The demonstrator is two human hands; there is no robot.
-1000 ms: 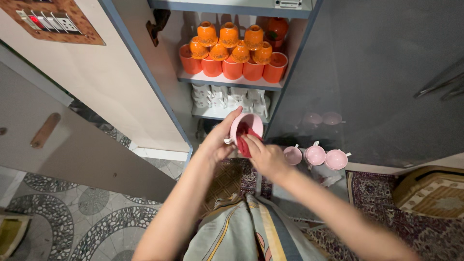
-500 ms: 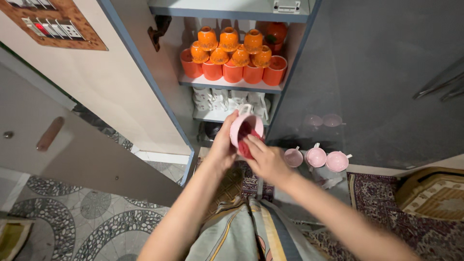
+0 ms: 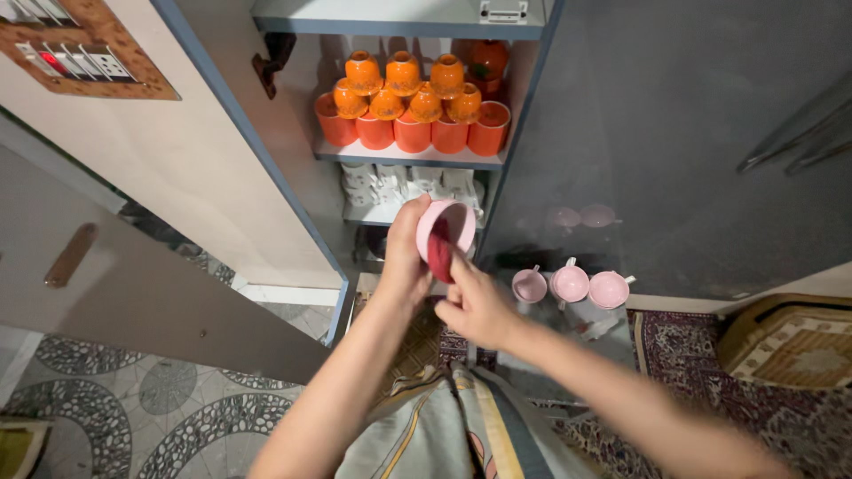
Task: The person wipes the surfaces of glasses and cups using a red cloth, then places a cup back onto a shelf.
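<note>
A small pink cup was held up in front of the open cupboard, tipped on its side so that its mouth was turned toward the camera and its axis ran roughly from the wearer out toward the shelves. It was clasped round its outer wall by the left hand, fingers curled closed about the far side; its handle could not be made out. A red cloth was pressed into the bowl by the right hand, whose fingers were pinched shut on it just below the rim. The cup was judged light, stiff and breakable, probably glazed and slick, so a hold round the body seemed surer than one by the thin lip; the cloth was judged soft and yielding. Just right of the gripping hands, three more pink cups stood in a row at the foot of a dark glass door. Beyond the grip, stacked orange cups filled a shelf, with white cups on the shelf beneath.
</note>
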